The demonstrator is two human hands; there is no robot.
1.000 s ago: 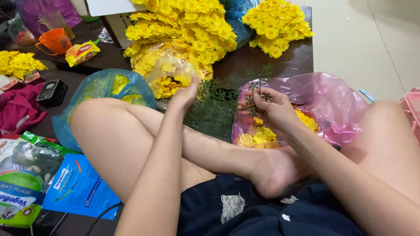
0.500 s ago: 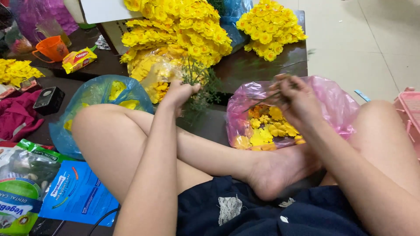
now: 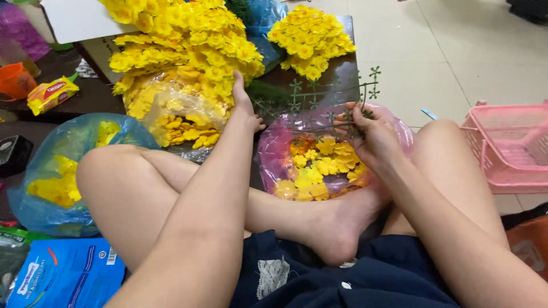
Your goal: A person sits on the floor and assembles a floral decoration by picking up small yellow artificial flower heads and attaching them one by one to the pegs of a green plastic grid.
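Right hand (image 3: 370,132) pinched on a green stem (image 3: 337,94), held over the pink bag (image 3: 274,151) of loose yellow blooms. Stem's long axis running up and left from the fingers, bare star tips fanned toward the dark board. Left hand (image 3: 244,108) stretched flat and released, fingertips against the yellow flower heap (image 3: 188,45), farther from the stem. Counted: one stem, two hands, one pink bag, one blue bag (image 3: 63,171), one pink basket (image 3: 508,148).
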